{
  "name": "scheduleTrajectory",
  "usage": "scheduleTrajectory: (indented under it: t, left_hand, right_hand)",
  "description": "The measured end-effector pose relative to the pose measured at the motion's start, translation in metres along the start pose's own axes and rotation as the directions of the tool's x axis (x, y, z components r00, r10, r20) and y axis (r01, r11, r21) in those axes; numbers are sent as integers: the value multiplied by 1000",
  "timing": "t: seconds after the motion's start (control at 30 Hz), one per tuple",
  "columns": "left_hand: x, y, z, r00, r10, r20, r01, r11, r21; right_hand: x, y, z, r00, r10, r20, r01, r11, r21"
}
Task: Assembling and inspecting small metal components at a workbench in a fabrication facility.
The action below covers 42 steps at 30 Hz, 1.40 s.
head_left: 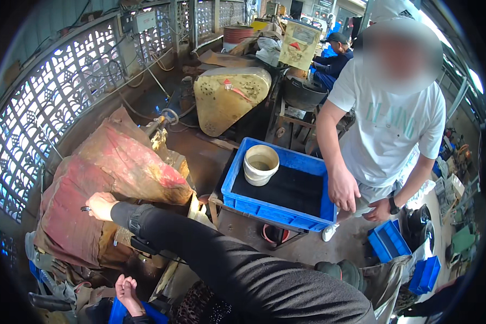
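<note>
**Reaching left across a faded red, brown-stained, draped sheet [129,167]**

With the right hand [100,206], in a long black sleeve [194,229], closed around a small dark object [85,208] over the left part of the sheet; impossible to tell if touching it. At the near edge, with the left hand [128,294] loosely curled; cannot tell if empty. To the right, with a rectangular blue plastic tray [275,212] holding a round off-white bucket [261,174], and a co-worker [394,124] beyond. Judged possible from here: losing the small dark object among folds through a slackened grip at long reach, or snagging the sleeve on the sheet by sagging too low.
</note>
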<state>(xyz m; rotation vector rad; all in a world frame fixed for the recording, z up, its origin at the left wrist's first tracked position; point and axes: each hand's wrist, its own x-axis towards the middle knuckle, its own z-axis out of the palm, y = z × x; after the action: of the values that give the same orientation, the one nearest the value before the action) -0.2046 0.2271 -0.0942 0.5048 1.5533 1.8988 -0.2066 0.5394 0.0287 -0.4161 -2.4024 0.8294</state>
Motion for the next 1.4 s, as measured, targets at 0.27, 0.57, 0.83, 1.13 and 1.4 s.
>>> scheduleTrajectory:
  t: [0.27,0.57,0.83,1.13,1.4]
  left_hand:
    - [-27,-21,-31,988,107,110,-106,994,-9]
    - [-8,9,8,999,-39,-6,39,999,-26]
    - [-2,8,10,999,-47,-1,47,999,-5]
    - [13,9,18,999,-48,26,45,996,81]
    - [22,-15,-33,995,-15,102,12,999,33]
  right_hand:
    - [39,42,48,914,-361,-185,392,905,168]
    - [-11,-22,-38,992,-38,124,46,997,-59]
    - [-81,31,-54,992,-39,-123,48,996,69]
    - [-159,53,-102,892,411,188,-452,818,356]
    - [-215,79,-87,984,175,-25,-169,974,154]
